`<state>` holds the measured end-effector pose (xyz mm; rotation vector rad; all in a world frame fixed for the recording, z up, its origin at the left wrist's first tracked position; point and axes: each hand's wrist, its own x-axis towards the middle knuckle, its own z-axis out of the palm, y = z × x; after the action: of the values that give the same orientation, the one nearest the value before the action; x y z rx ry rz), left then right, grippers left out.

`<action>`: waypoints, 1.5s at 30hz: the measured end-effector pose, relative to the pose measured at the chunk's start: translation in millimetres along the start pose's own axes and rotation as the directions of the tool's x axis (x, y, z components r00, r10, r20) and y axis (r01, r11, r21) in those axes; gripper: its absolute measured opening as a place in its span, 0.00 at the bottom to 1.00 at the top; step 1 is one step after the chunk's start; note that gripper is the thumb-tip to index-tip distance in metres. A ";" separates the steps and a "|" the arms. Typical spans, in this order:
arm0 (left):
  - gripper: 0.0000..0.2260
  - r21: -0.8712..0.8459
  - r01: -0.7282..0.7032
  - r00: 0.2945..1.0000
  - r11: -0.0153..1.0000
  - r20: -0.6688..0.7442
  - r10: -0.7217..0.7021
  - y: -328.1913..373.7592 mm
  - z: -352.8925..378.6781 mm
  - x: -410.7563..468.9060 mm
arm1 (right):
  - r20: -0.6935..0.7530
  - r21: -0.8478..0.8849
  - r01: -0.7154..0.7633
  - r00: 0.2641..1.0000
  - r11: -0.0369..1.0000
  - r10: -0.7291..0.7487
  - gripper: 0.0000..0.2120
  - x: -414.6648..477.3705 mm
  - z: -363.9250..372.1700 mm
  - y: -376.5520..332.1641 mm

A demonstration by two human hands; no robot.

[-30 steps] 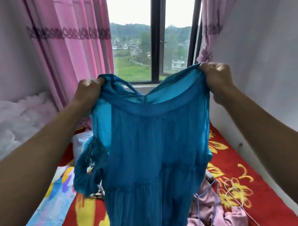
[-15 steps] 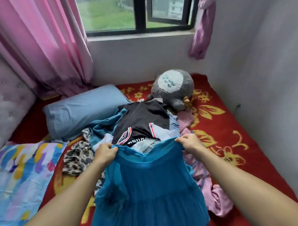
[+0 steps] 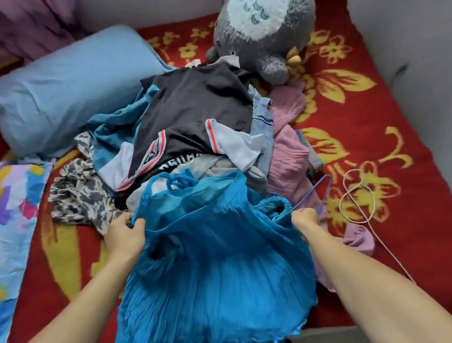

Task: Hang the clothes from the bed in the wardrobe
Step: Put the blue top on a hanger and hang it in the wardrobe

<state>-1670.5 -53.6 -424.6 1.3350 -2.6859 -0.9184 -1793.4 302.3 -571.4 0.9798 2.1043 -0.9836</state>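
Note:
A bright blue pleated dress [image 3: 215, 261] lies spread over the near edge of the bed, its top toward the clothes pile [image 3: 196, 123]. My left hand [image 3: 125, 234] grips the dress's left shoulder edge. My right hand [image 3: 304, 219] holds the right shoulder edge, its fingers hidden in the fabric beside a thin blue wire hanger [image 3: 319, 193]. The pile holds a black shirt with red and white trim, a pink garment [image 3: 288, 153], denim and a leopard-print piece [image 3: 79, 193].
A grey plush toy [image 3: 262, 30] sits at the head of the red floral bedspread [image 3: 377, 131]. A light blue pillow [image 3: 68, 86] lies at left, a colourful sheet [image 3: 8, 213] at the near left. A white cable [image 3: 358, 198] loops at right near the wall.
The dress was held up in front of the window, then lowered. Now it lies on the bed over the pile, and my view has tilted down toward the clothes.

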 end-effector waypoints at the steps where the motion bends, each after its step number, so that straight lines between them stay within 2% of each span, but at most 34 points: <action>1: 0.09 -0.006 0.007 1.000 1.000 0.011 -0.007 -4.3 5.8 3.3 | 0.038 0.114 -0.051 0.998 0.992 0.047 0.07 5.4 10.6 0.6; 2: 0.09 -0.011 0.009 1.000 1.000 0.029 -0.009 -9.1 11.7 6.7 | 0.087 0.265 -0.101 0.993 0.959 0.080 0.04 9.3 19.8 2.0; 4: 0.10 -0.016 -0.005 0.998 1.000 0.069 0.006 -14.1 19.2 9.6 | 0.196 0.480 -0.189 0.975 0.857 0.105 0.08 20.6 30.5 1.9; 6: 0.11 -0.029 -0.016 0.995 0.999 0.103 0.019 -15.5 23.4 10.7 | 0.276 0.620 -0.241 0.958 0.746 0.080 0.16 35.4 31.4 -2.0; 8: 0.11 -0.053 -0.020 0.992 0.998 0.121 0.026 -14.9 25.7 12.8 | 0.243 0.700 -0.217 0.968 0.681 0.059 0.21 45.2 25.7 -10.2; 9: 0.11 -0.068 -0.020 0.991 0.997 0.130 0.028 -12.9 25.3 13.6 | 0.177 0.726 -0.152 0.984 0.671 0.032 0.18 46.8 20.2 -18.5; 11: 0.10 -0.086 -0.036 0.990 0.996 0.129 0.047 -6.5 20.9 16.5 | -0.045 0.707 0.073 0.997 0.704 -0.058 0.09 28.2 -0.1 -50.4; 12: 0.09 -0.084 -0.049 0.991 0.995 0.120 0.059 -2.2 17.3 18.6 | -0.142 0.671 0.195 0.981 0.715 -0.134 0.13 15.9 -13.0 -72.5; 13: 0.08 -0.079 -0.058 0.992 0.995 0.110 0.066 3.7 12.5 20.4 | -0.227 0.630 0.302 0.953 0.716 -0.202 0.16 5.7 -26.6 -95.8; 15: 0.07 -0.052 -0.077 0.993 0.996 0.091 0.082 14.0 4.1 25.6 | -0.343 0.530 0.483 0.874 0.697 -0.345 0.15 -20.0 -52.5 -141.1; 17: 0.06 -0.026 -0.104 0.992 0.994 0.074 0.106 20.9 -3.5 29.7 | -0.368 0.358 0.598 0.796 0.717 -0.480 0.13 -51.7 -67.5 -179.7; 19: 0.04 -0.012 -0.094 0.994 0.995 0.052 0.095 25.2 -11.3 32.2 | -0.222 0.274 0.655 0.755 0.704 -0.617 0.11 -90.0 -68.2 -205.8; 21: 0.04 -0.017 -0.064 0.997 0.998 0.040 0.065 29.0 -19.7 32.1 | 0.047 0.226 0.680 0.707 0.697 -0.706 0.10 -128.7 -57.7 -216.1; 23: 0.04 -0.025 -0.049 0.998 0.998 0.034 0.050 32.3 -27.6 30.9 | 0.370 0.090 0.695 0.642 0.713 -0.672 0.07 -156.3 -43.5 -214.5; 24: 0.04 -0.025 -0.053 0.998 0.998 0.030 0.054 31.8 -30.1 31.5 | 0.507 -0.019 0.724 0.601 0.689 -0.617 0.06 -167.7 -39.1 -212.4; 26: 0.05 -0.010 -0.050 0.998 0.999 0.027 0.050 30.5 -36.0 31.6 | 0.672 -0.190 0.786 0.541 0.589 -0.505 0.06 -187.5 -33.5 -211.8; 28: 0.06 -0.033 -0.036 0.998 0.999 0.041 0.037 28.4 -38.5 32.6 | 0.724 -0.240 0.796 0.528 0.556 -0.443 0.05 -200.5 -36.7 -215.2; 31: 0.09 -0.066 -0.013 0.998 0.998 0.068 0.017 25.4 -43.0 29.3 | 0.739 -0.306 0.772 0.562 0.557 -0.373 0.05 -208.6 -54.7 -223.5; 35: 0.17 -0.081 -0.014 0.997 0.997 0.072 0.019 28.0 -47.2 22.0 | 0.702 -0.452 0.672 0.674 0.586 -0.231 0.06 -205.5 -69.5 -230.2; 37: 0.17 -0.067 -0.033 0.996 0.997 0.079 0.038 31.0 -48.2 18.0 | 0.693 -0.493 0.635 0.700 0.595 -0.173 0.08 -204.1 -60.8 -228.7; 40: 0.17 -0.033 -0.155 0.979 0.987 0.132 0.158 33.6 -49.4 12.1 | 0.753 -0.406 0.613 0.644 0.678 -0.132 0.10 -203.4 -32.4 -218.1; 42: 0.16 0.002 -0.303 0.935 0.953 0.193 0.297 33.6 -50.0 7.0 | 0.807 -0.324 0.592 0.581 0.738 -0.111 0.09 -210.5 -12.3 -211.7; 45: 0.16 0.013 -0.462 0.854 0.887 0.277 0.440 32.9 -52.3 -1.2 | 0.867 -0.286 0.586 0.495 0.758 -0.055 0.07 -226.1 12.5 -206.0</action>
<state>-1680.5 -63.5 -364.3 0.5536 -3.0589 -0.9950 -1836.7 117.7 -331.1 -0.2591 1.5593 -0.6956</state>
